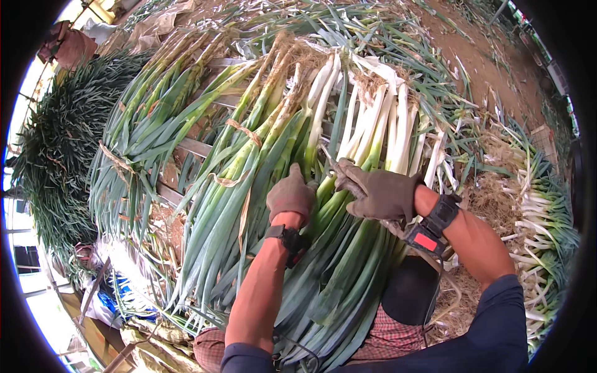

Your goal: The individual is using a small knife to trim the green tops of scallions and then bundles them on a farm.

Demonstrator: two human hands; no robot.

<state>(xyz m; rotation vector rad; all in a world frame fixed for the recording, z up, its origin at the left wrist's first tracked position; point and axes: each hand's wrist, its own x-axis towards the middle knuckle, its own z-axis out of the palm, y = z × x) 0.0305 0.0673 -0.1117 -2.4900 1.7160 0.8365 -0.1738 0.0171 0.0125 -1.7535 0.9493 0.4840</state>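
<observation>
Long leeks lie before me, white stems and roots away from me, green leaves over my lap. My left hand, in a brown glove, is closed on the green part of the leeks, thumb pointing away from me; its fingertips are hidden. To its right, my gloved right hand lies across the same leeks, fingers bent toward the left hand. A thin pale piece sticks out at its fingertips; I cannot make out what it is. White stems fan out just beyond this hand.
Left of my hands lie leek bundles bound with dry twists, on wooden slats. A dark green heap stands at the far left. Smaller leeks line the right side, beside dry roots. Bare soil shows at the far right.
</observation>
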